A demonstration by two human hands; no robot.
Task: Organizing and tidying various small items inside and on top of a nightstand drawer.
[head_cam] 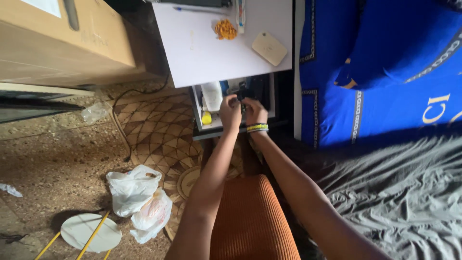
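Both my arms reach forward into an open drawer (197, 103) under a small white table (192, 53). My left hand (230, 110) and my right hand (255, 110) are close together over the drawer, fingers curled around a small dark object (242, 94) that I cannot make out. A beaded band sits on my right wrist (257, 127). Inside the drawer lie a white bottle (211, 95) and a small yellow round thing (206, 118).
On the table top lie a pile of orange bits (225, 29), a cream oval case (269, 48) and a pen (199, 9). A blue patterned pillow (385, 62), grey bedsheet (399, 192), cardboard box (62, 38), white plastic bags (137, 197) and a round plate (91, 232) surround me.
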